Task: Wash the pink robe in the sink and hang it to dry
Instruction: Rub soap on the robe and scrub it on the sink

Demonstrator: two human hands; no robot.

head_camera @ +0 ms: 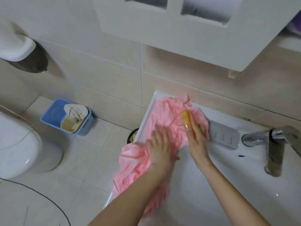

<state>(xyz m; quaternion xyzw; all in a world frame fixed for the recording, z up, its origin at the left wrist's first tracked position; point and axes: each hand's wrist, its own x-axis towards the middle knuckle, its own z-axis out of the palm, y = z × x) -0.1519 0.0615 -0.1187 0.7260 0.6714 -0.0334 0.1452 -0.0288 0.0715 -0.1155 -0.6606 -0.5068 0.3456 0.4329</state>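
The pink robe (164, 115) lies bunched up on the flat left edge of the white sink (211, 185). Part of it hangs down over the side toward the floor. Both arms are bare and reach forward from the bottom of the view. The left hand (160, 147) lies flat on the robe, palm down, with its fingers straight and a little spread. It presses the cloth onto the sink edge. The right hand (197, 137) is just beside it, farther back. It holds an orange soap (185, 119) between thumb and fingers, and the soap rests on the robe. A grey soap dish (224, 136) sits on the sink, touching or almost touching the right hand. A shiny tap (268, 144) stands farther right. On the floor to the left is a blue box (52, 116) with a pale rag in it. A white toilet (21, 144) is at the left edge. A white cupboard (175, 38) hangs on the wall above the sink.
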